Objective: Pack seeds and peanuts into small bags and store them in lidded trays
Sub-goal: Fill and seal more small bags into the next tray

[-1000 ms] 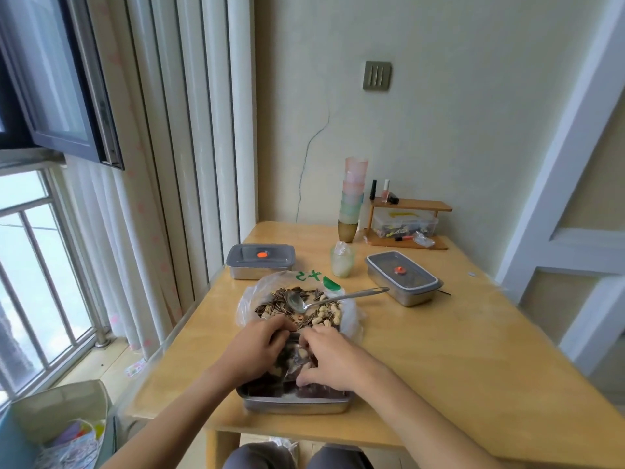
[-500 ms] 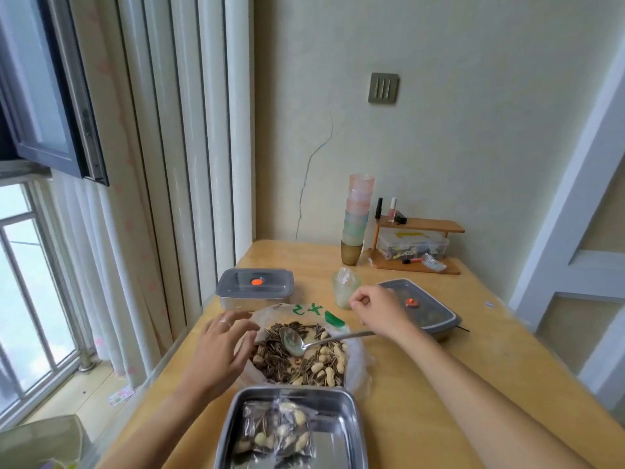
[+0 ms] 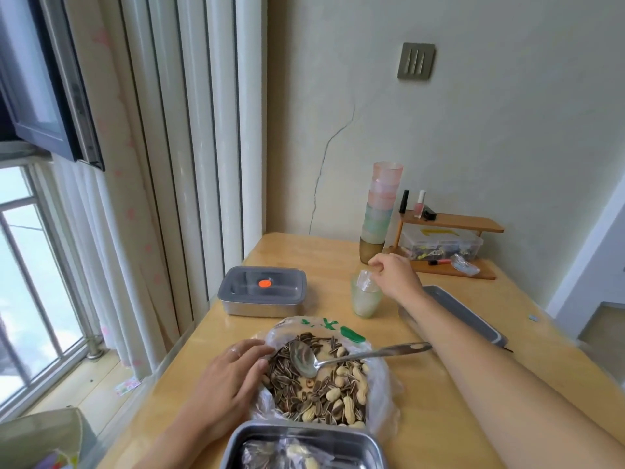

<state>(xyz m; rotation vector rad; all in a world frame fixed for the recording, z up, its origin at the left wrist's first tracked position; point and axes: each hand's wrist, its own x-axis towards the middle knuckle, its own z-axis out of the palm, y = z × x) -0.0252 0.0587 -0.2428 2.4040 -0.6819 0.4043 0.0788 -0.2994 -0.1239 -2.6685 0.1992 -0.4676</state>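
Observation:
A clear plastic bag (image 3: 378,397) of sunflower seeds and peanuts (image 3: 324,390) lies open in the middle of the table, with a metal spoon (image 3: 338,357) resting in it. My left hand (image 3: 226,384) rests on the bag's left edge, fingers relaxed. My right hand (image 3: 394,275) reaches over a pale green cup (image 3: 365,299) and pinches a small clear bag (image 3: 363,280) that sticks out of it. An open steel tray (image 3: 304,434) at the bottom edge holds filled small bags (image 3: 287,456). Two lidded trays stand farther back, one at the left (image 3: 263,292) and one under my right forearm (image 3: 473,319).
A stack of pastel cups (image 3: 380,211) and a small wooden shelf (image 3: 449,221) with bottles and a plastic box stand by the wall. Curtains and a window run along the table's left side. A bin (image 3: 37,441) sits on the floor at the lower left.
My right hand moved away from the spoon handle to the cup and took hold of a small bag. My left hand settled on the seed bag's edge. The view tilted up.

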